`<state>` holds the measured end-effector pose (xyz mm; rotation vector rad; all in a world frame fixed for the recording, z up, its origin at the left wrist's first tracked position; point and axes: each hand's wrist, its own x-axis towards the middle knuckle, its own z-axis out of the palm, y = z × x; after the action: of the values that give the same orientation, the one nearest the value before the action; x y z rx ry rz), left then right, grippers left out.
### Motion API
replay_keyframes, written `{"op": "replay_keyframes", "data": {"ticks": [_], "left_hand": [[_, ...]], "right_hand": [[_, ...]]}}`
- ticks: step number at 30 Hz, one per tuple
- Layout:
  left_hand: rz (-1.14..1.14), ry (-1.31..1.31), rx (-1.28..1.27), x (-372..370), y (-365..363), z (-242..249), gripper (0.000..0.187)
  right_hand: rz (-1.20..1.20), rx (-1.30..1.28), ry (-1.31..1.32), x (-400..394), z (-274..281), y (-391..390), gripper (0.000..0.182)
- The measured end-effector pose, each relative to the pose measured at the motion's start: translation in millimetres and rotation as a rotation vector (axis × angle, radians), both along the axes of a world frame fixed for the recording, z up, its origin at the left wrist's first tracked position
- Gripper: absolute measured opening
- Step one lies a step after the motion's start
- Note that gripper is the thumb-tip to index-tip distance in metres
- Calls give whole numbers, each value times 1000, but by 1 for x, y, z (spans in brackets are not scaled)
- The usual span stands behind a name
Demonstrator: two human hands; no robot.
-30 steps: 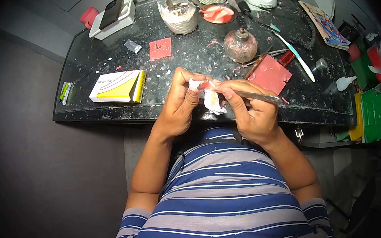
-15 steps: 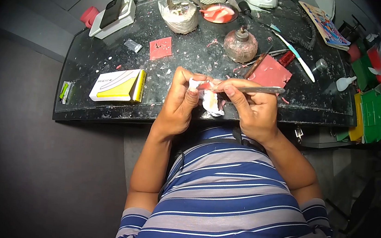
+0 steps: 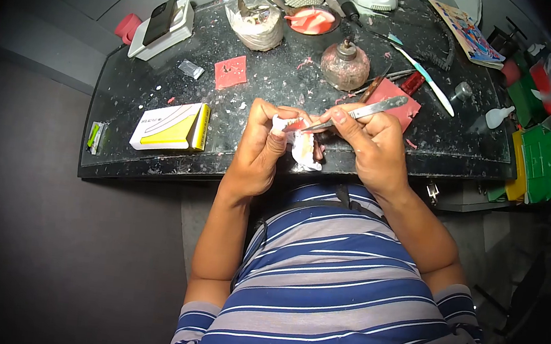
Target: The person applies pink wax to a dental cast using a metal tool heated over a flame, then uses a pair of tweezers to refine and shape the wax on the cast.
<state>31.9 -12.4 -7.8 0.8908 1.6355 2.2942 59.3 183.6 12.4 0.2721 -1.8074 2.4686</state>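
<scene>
My left hand (image 3: 259, 147) is closed round a white plaster dental cast (image 3: 304, 153) with pink wax (image 3: 295, 126) on its upper part, just above the desk's front edge. Between the fingers and thumb of my right hand (image 3: 380, 146) is a slim metal scalpel (image 3: 377, 107). Its pointed tip meets or nearly meets the pink wax, and its handle slants up to the right. Fingers cover part of the cast. Behind my right hand lies a pink wax sheet (image 3: 399, 111), with a glass spirit lamp (image 3: 345, 66) farther back.
On the dark, crumb-strewn desk (image 3: 157, 86) lie a white-and-yellow box (image 3: 169, 126), a smaller wax square (image 3: 231, 73) and a toothbrush (image 3: 426, 77). Towards the back stand a bag of white powder (image 3: 258, 30) and a dish of pink pieces (image 3: 311, 21). Green bins (image 3: 538, 166) are at right.
My right hand has turned the scalpel: its handle end has risen and its tip now points down-left at the wax. My left hand and the cast have barely moved.
</scene>
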Motion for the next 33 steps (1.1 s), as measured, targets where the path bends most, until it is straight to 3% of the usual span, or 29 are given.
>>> {"op": "replay_keyframes", "data": {"ticks": [7, 8, 11, 15, 23, 25, 27, 29, 33], "left_hand": [[2, -139, 57, -4, -3, -6, 30], [20, -187, 47, -5, -4, -6, 31], [-38, -262, 62, -5, -6, 4, 37], [-19, -261, 46, -6, -8, 4, 45], [42, -246, 30, -12, -7, 2, 60], [45, -225, 75, -12, -4, 1, 65], [46, -278, 181, -10, -5, 4, 71], [14, -209, 170, -11, -10, 3, 71], [1, -224, 240, -6, -8, 7, 93]], "right_hand": [[-214, 6, -57, 3, 17, 15, 29], [-225, 112, 188, -4, 2, 27, 25], [-377, 119, 260, -6, 14, 34, 22], [-553, 354, 367, -13, 11, 52, 23], [-608, 302, 194, -13, 18, 62, 27], [-482, 685, 12, -6, 33, 74, 28], [-423, 695, -42, 0, 45, 79, 28], [-220, 929, -233, 6, 48, 92, 28], [-249, 1166, -222, 8, 53, 101, 31]]}}
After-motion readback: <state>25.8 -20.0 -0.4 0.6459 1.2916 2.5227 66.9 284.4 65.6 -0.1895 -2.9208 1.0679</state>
